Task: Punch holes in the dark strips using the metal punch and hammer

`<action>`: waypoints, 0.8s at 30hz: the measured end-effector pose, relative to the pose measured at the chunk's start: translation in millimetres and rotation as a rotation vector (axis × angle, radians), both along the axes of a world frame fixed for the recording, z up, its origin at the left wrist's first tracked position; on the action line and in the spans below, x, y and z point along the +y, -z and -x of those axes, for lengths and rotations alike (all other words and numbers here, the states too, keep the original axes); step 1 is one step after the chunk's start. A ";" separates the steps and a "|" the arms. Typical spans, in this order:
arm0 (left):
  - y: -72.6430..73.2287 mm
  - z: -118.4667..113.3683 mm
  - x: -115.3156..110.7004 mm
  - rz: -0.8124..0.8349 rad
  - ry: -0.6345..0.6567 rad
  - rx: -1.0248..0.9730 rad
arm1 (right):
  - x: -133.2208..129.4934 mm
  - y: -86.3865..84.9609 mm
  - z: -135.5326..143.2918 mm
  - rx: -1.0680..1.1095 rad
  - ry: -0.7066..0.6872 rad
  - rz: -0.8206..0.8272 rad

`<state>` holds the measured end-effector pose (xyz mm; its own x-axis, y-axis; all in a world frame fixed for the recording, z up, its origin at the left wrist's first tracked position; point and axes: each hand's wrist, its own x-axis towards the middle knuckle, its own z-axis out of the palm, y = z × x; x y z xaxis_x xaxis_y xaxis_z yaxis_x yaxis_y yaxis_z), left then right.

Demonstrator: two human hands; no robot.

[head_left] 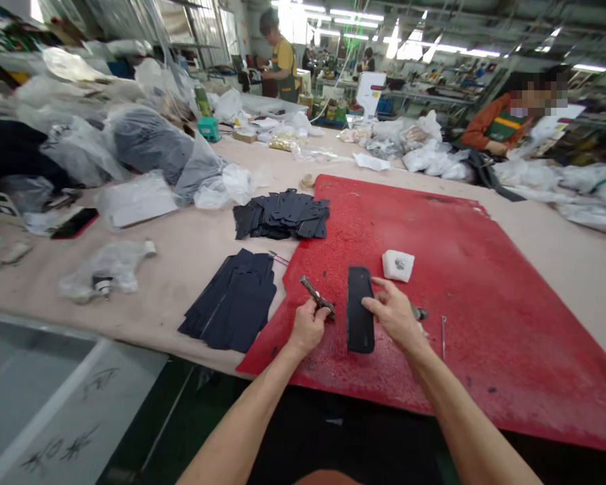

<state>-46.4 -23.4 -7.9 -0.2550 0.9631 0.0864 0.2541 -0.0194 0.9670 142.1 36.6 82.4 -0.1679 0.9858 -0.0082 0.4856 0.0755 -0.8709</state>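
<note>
My left hand [309, 328] is closed on a small dark metal hand tool [317, 296], whose exact kind I cannot make out. To its right, my right hand [396, 311] pinches the right edge of a flat, dark, rounded rectangular piece [360, 330] between thumb and fingers. Both hands are over a red mat [434, 236]. Just beyond the right hand sits a white block [398, 265] with small shiny bits on top. A thin metal rod [444, 335] lies right of that hand, and a small metal object [420, 313] is partly hidden behind it.
Left of the mat lie a fanned stack of dark flat pieces [232, 303] and a heap of dark cut pieces [283, 214]. Plastic-wrapped bundles [149, 141] crowd the table's left. A person in yellow [284, 60] stands behind; another in orange [499, 124] works at the right.
</note>
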 end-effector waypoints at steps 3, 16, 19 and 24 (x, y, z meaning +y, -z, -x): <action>2.0 1.5 0.2 -0.002 0.000 0.013 | -31.7 47.6 -17.6 -0.209 -0.012 0.117; 0.0 -1.4 5.5 0.007 0.008 0.013 | -69.1 60.5 -11.7 -0.842 -0.059 -0.262; -8.7 -10.6 14.3 -0.029 0.050 0.024 | -76.5 67.2 -11.0 -0.764 -0.075 -0.387; -19.2 -35.3 35.7 -0.086 0.221 0.027 | -81.7 74.7 -14.4 -0.620 -0.089 -0.421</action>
